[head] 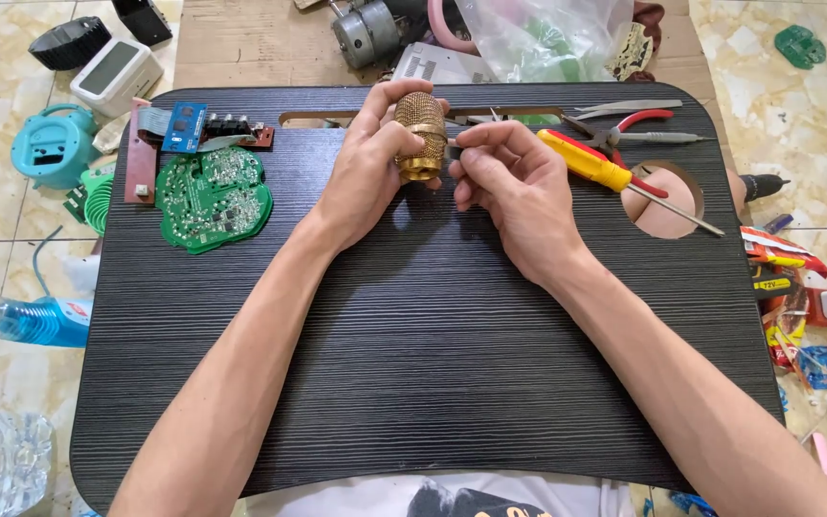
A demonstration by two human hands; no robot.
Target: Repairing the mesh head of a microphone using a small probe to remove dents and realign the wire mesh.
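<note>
Gold mesh cap point(420, 136) stands upright at the table's point(413, 383) far middle, long axis vertical, left hand point(366, 168) clamped round it. Right hand point(509, 177) just right, fingers point(479, 136) pinched together on a small part touching the cap's side.

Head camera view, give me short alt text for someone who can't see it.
A person's left hand holds a gold mesh microphone head upright over a black lap desk while the right hand pinches a small part beside it. A green circuit board lies left, a yellow-handled screwdriver right.
</note>
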